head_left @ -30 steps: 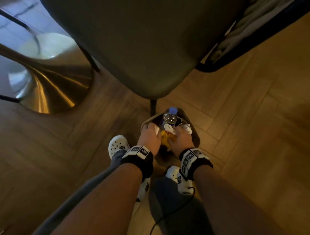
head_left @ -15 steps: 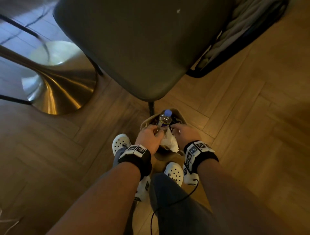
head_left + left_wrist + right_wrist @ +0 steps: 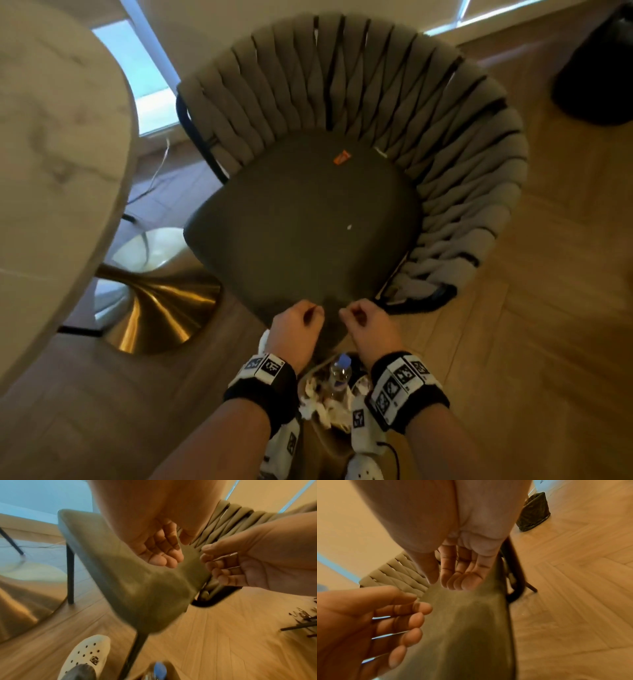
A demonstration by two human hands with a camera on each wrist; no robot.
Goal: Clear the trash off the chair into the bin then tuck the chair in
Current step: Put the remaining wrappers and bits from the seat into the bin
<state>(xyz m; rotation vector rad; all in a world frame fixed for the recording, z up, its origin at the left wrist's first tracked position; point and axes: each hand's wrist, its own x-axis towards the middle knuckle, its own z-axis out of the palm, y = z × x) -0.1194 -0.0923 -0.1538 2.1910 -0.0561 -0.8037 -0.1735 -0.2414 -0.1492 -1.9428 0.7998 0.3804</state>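
A chair with a dark olive seat and a woven grey back stands in front of me. On the seat lie a small orange scrap near the back and a tiny white speck. My left hand and right hand hover side by side over the seat's front corner, fingers loosely curled and holding nothing. The wrist views show the left fingers and right fingers bare. Below the hands, between my feet, the bin holds a blue-capped bottle and crumpled tissues.
A round marble table on a gold pedestal base is close on the left of the chair. A black bag sits on the wooden floor at the far right. A thin cable runs along the floor by the window.
Both hands have let go of the trash in the bin and risen to the seat's front corner. My head has lifted, bringing the whole chair and the table into view.
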